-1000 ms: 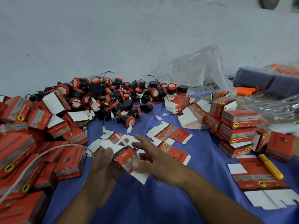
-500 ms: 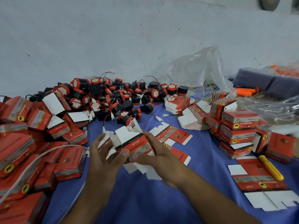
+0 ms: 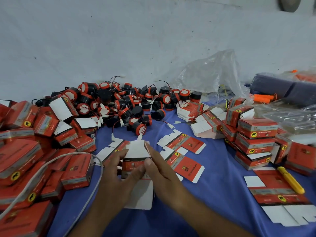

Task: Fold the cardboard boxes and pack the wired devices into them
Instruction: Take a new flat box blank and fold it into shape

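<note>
Half-folded red-and-white cardboard box (image 3: pixel 136 150) is up just in front of heap of black-and-red round wired devices (image 3: pixel 123 103), w/ left hand (image 3: pixel 116 177) fingers curled round it & right hand (image 3: pixel 160 170) pinching its side.

"ST" on flat red carton (image 3: pixel 187 167)

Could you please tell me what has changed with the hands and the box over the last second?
The left hand and right hand raised the flat cardboard box and opened it into a sleeve, which they now hold between them, white flap up. The wired devices, stacked boxes and yellow tool stayed put.
</note>
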Available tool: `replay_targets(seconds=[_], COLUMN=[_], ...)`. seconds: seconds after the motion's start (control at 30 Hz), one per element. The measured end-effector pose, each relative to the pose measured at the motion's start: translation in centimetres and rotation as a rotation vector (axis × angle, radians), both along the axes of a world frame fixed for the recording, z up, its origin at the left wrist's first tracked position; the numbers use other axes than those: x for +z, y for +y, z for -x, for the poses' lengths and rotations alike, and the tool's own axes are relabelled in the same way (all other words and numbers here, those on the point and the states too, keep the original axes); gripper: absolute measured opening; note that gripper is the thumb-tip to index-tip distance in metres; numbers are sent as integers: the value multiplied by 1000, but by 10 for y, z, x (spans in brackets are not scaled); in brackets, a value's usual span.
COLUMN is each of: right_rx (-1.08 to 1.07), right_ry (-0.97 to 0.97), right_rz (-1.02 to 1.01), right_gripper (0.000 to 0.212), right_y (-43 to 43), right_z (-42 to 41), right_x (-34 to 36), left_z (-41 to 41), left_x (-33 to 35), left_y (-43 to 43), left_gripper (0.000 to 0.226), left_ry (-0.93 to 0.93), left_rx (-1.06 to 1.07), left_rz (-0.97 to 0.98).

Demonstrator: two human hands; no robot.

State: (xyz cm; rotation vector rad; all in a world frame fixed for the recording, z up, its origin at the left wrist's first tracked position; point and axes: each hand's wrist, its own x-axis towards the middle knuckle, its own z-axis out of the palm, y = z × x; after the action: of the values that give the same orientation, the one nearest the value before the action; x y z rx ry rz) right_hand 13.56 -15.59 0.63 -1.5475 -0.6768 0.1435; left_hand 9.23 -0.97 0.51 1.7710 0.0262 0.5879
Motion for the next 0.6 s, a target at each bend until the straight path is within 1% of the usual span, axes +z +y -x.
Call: replay_targets(seconds=[0.07,0.17,0.27,0.4,0.47,0.53,0.57,0.6], right_rx=[-47,-104,-168,-169,-143,-112,-104,-104], right_ry=[21,61,71,24,-8,20,29,28], right_rz=[-4,25,47,45,25,-3,-11,-14], right_gripper=[41,29,25,33,32,29,30,32], right_y=[2,0,-2,-4,-6,-7,-7,-7], right_z=[-4,-8,-14,-14,-13,-14,-14,-13], right_x=[1,4,3,6,10,15,17,19], left_z=[0,0,4,7,8,7,6,4], left_x=[1,2,4,3,1,2,3,3], left_y=[-1,0,-2,-9,-13,-20,-23,-24], left_gripper=[54,23,17,9,22,33,39,48], left_ry=[12,-2,-25,-89,-121,-180,-210,-224], left_rx=[-42,-83,-68,-24,2,61,72,50], left_rz=[67,154,154,83,103,96,126,215])
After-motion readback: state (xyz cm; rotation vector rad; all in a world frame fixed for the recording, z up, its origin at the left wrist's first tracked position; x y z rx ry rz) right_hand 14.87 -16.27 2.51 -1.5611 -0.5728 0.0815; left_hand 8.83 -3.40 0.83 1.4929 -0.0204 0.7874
